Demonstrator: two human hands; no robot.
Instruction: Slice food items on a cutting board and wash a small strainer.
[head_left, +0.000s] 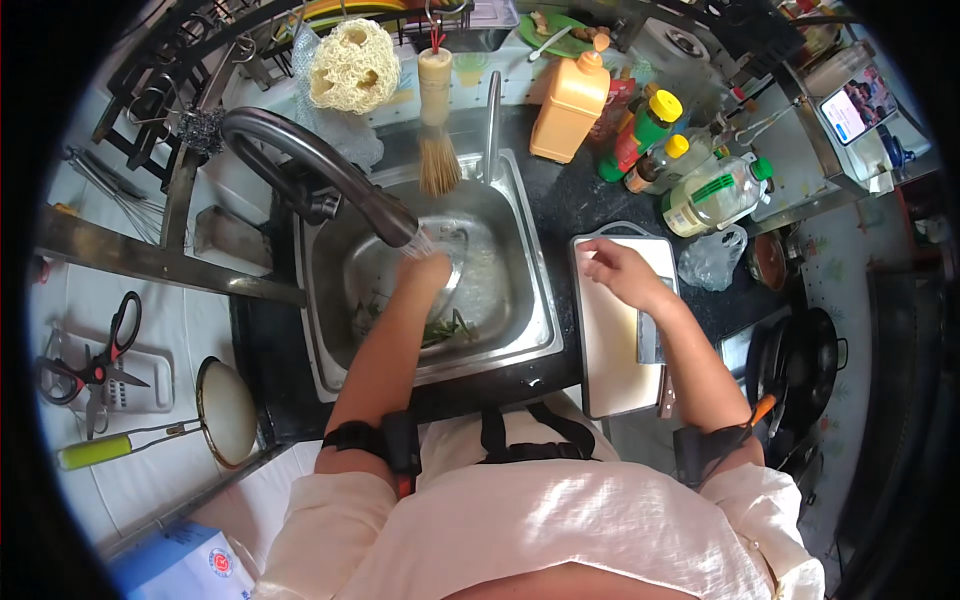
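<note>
My left hand (429, 271) is in the stainless steel sink (551, 330), under water running from the dark curved faucet (322, 169). Water blurs its fingers, and whether it grips something cannot be made out. Green vegetable scraps (450, 328) lie on the sink bottom below it. Over the white cutting board (611, 352) hovers my right hand (619, 271), fingers loosely bent and apart, with nothing visible in them. A cleaver (649, 341) rests along the board's right side, its wooden handle toward me; my right wrist and forearm hide part of the blade.
A bamboo brush (437, 161) hangs above the sink's far rim, beside a metal spout (491, 127). An orange pump bottle (570, 109) and several capped bottles (709, 199) stand behind the board. Right of it are a plastic bag (712, 259) and black pans (806, 367). Scissors (97, 367) hang left.
</note>
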